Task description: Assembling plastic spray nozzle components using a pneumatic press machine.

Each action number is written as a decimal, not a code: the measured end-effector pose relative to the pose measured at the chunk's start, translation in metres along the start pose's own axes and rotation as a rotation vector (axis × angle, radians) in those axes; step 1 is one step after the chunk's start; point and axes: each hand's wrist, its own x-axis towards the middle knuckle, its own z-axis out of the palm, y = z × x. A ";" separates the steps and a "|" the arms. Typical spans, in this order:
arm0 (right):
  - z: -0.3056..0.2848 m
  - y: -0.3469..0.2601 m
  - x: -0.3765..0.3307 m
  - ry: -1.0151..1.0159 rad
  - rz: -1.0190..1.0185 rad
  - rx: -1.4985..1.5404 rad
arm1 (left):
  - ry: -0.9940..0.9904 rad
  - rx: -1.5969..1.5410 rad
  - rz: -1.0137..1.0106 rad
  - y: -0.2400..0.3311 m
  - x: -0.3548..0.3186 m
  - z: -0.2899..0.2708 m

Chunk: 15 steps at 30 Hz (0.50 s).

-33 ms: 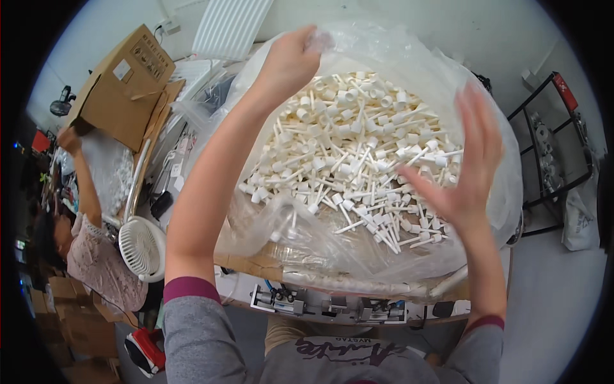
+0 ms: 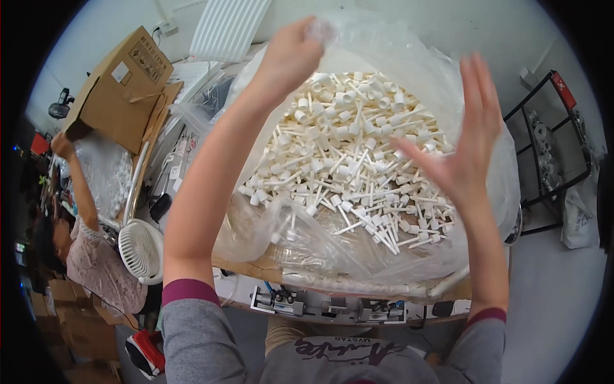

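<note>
A big clear plastic bag (image 2: 409, 57) lies open in front of me, filled with several small white plastic parts (image 2: 345, 160), each a short cap on a thin stem. My left hand (image 2: 291, 54) reaches over the far side and pinches the bag's upper rim between its fingers. My right hand (image 2: 464, 147) hovers above the bag's right side with the palm turned inward, fingers spread and nothing in it. Whether it touches the film I cannot tell.
At the left, another person (image 2: 96, 269) lifts a tilted brown cardboard box (image 2: 118, 89). A small white fan (image 2: 142, 249) stands beside the bag. A metal fixture (image 2: 326, 307) runs along the table's near edge. A black rack (image 2: 550, 147) stands at the right.
</note>
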 end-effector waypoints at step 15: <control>0.159 0.179 0.054 -0.468 0.576 -0.276 | -0.159 0.208 0.483 0.067 -0.063 0.003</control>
